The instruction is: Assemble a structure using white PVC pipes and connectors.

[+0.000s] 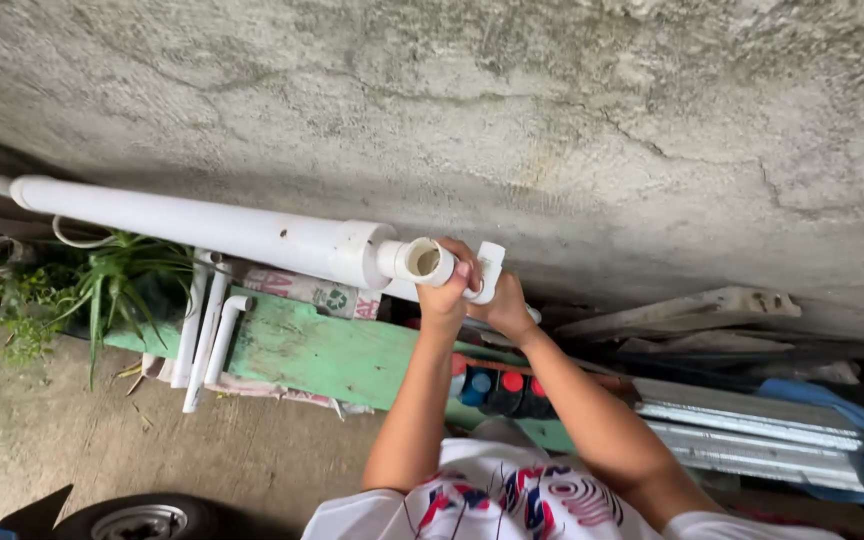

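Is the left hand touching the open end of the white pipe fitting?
Touching. The head view shows the left hand with its fingers wrapped over the open end of the white pipe fitting, with no gap between them.

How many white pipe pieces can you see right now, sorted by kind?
Large white pipe along the wall: 1
Open-ended fitting on its end, held by the left hand: 1
Small white elbow piece held by the right hand: 1
Thin white pipes leaning against the green board: 3
Total: 6
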